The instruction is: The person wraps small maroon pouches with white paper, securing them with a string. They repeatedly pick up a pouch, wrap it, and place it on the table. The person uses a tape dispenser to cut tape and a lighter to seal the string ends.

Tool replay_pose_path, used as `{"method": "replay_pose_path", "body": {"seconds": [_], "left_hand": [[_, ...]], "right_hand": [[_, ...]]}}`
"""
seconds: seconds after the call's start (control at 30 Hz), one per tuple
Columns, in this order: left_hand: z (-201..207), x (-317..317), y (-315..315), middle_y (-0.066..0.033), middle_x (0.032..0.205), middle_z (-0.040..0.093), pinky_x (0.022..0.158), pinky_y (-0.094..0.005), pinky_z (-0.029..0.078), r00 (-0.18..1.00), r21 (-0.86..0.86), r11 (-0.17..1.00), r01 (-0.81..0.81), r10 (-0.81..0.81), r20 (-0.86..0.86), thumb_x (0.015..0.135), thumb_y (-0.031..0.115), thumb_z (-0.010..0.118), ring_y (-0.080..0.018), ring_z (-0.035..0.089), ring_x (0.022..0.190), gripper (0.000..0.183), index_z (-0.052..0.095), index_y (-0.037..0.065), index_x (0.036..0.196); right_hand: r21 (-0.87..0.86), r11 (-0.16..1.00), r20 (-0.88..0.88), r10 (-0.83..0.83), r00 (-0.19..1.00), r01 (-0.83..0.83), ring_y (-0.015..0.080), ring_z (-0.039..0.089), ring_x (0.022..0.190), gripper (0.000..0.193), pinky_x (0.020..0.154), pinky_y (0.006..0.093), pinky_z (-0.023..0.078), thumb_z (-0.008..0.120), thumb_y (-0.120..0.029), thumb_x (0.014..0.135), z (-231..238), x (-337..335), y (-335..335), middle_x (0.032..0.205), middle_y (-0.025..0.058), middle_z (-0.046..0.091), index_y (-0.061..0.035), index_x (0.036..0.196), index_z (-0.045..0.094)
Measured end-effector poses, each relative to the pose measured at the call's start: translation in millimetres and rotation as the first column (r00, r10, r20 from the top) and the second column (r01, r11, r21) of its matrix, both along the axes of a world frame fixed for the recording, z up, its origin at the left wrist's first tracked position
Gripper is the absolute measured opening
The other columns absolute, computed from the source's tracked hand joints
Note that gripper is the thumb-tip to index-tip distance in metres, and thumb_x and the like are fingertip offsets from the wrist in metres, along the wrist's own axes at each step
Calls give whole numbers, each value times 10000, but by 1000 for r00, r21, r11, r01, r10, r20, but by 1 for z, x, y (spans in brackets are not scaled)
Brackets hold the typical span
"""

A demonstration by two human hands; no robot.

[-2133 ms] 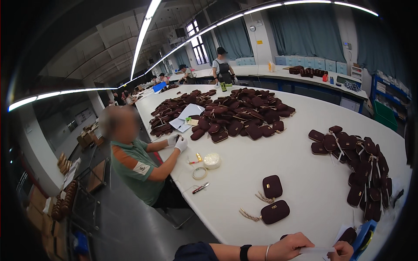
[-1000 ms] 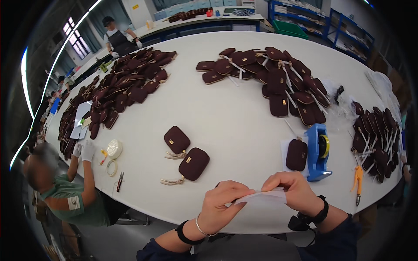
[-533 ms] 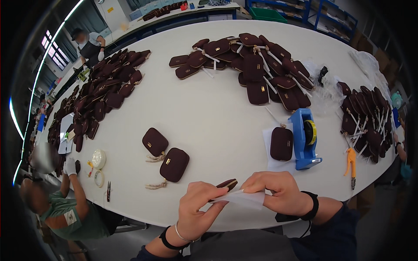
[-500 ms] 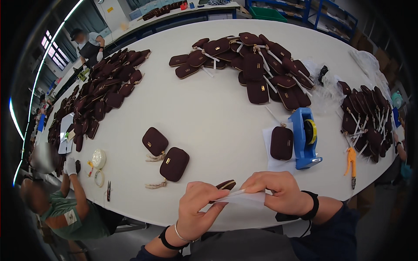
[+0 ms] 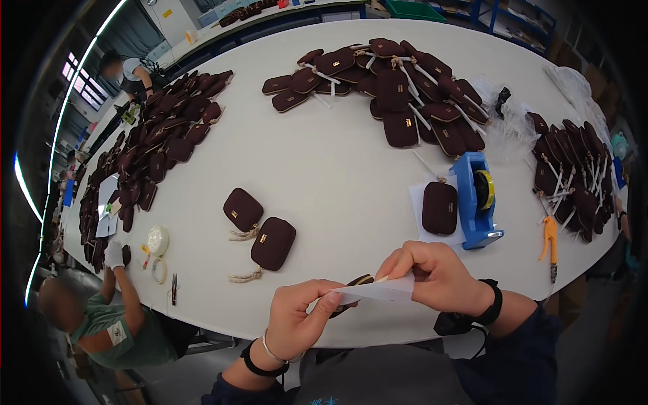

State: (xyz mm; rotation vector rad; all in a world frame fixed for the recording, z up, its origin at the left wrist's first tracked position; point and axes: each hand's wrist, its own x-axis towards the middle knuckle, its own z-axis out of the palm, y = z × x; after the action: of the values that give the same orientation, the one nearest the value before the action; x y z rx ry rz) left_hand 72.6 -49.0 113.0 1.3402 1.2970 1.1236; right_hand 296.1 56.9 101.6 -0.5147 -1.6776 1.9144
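Note:
A thin white sheet is stretched between my hands near the front of the table. My left hand pinches its left end between thumb and fingers. At its right end, my right hand grips the sheet with bent fingers. A small dark brown zip pouch shows partly behind the sheet; the sheet hides the rest, and I cannot tell which hand bears it. Beyond my left hand lie two brown pouches, one upper and one lower, with beige cord ties. Another pouch rests on white paper beyond my right hand.
A blue tape dispenser stands right of that pouch. Piles of pouches lie at left, far middle and right. An orange air gun is at the right edge. A co-worker sits at left, near tape rolls.
My hands have come up a little in the picture with the sheet, which shows more of its face. The whole view has shifted slightly. The far-left person has leaned lower.

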Motion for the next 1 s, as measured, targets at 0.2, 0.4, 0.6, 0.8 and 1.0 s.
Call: {"method": "replay_pose_path", "body": {"seconds": [0.2, 0.4, 0.6, 0.8, 1.0], "left_hand": [[-7, -2, 3, -108, 876, 718, 665, -246, 513, 994, 55, 997, 58, -53, -93, 912, 87, 672, -117, 644, 724, 141, 677, -51, 945], [-15, 7, 4, -75, 817, 693, 654, -248, 467, 993, 105, 994, -35, 46, -108, 842, 61, 741, -132, 614, 690, 100, 681, 0, 894], [-15, 9, 3, -62, 786, 665, 664, -276, 406, 939, 305, 951, -49, 148, -309, 795, 21, 751, -165, 570, 656, 119, 694, 24, 900], [-12, 7, 2, -45, 729, 612, 649, -281, 399, 928, 256, 967, -9, 103, -358, 780, 5, 749, -177, 541, 668, 157, 708, 34, 928], [-14, 6, 3, -62, 720, 590, 612, -288, 405, 914, 330, 944, -2, 136, -382, 773, -27, 745, -180, 520, 647, 137, 690, 22, 888]], "right_hand": [[-64, 998, 47, 0, 999, 3, 100, 613, 837, 87, 722, 243, 492, 628, 61, 855, 2, 0, 3, 959, 87, 669, 1, 889, 576], [-13, 997, 62, -81, 995, 82, 81, 574, 742, 66, 632, 222, 446, 656, 16, 865, -3, -2, -2, 889, 54, 651, -8, 878, 596], [132, 985, 121, -129, 984, 113, 95, 576, 768, 115, 675, 230, 459, 675, -29, 892, -1, 0, -3, 915, 80, 637, -13, 851, 569], [62, 989, 28, -139, 990, 137, 85, 573, 761, 130, 662, 215, 452, 689, -73, 900, -6, -5, -6, 906, 61, 637, -17, 849, 583], [-164, 986, 177, -7, 984, 36, 58, 577, 658, 172, 580, 193, 442, 709, -142, 898, 12, -9, 0, 836, 44, 656, -9, 836, 622]]}}
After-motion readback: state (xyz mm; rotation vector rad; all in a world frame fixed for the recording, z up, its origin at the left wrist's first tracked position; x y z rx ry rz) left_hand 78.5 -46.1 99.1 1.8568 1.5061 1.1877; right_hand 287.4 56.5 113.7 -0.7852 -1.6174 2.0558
